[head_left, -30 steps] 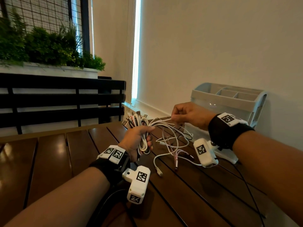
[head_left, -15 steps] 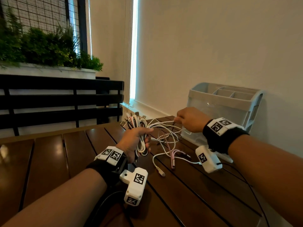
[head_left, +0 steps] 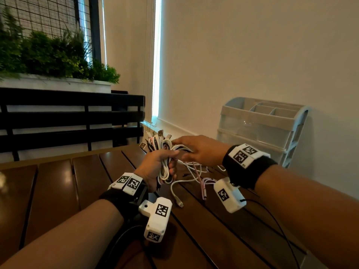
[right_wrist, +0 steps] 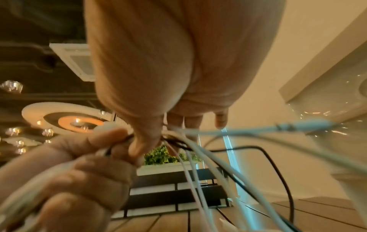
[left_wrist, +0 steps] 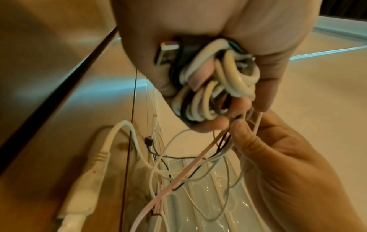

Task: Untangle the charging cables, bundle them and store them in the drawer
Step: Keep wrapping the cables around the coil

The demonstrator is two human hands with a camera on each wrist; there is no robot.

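The left hand (head_left: 155, 167) is curled tight round a fat bundle of charging cables (head_left: 162, 150), white, pink and black, held up just above the brown wooden worktop (head_left: 58, 187). Metal plugs stick out of the top of the bundle. The right hand (head_left: 202, 150) is right next to it, touching the left fingers. In the left wrist view its thumb and fingers (left_wrist: 244, 133) pinch a few thin strands where they leave the bundle. The loose cable ends (head_left: 186, 183) hang down and lie on the worktop, and they still cross over each other.

The plastic drawer unit (head_left: 260, 131) stands near the wall behind the right hand, and its drawers look closed.

What could go wrong? I think a hard pull on the pinched strands could make a knot tighter, because the loose ends are still mixed up. The loops could also slip out of the left fist if it lets go a little, since there are so many of them. A hanging end might catch on the black wire (head_left: 272, 216) from the wrist camera.

I cannot read any brand or words. The wrist bands only show black and white square codes.
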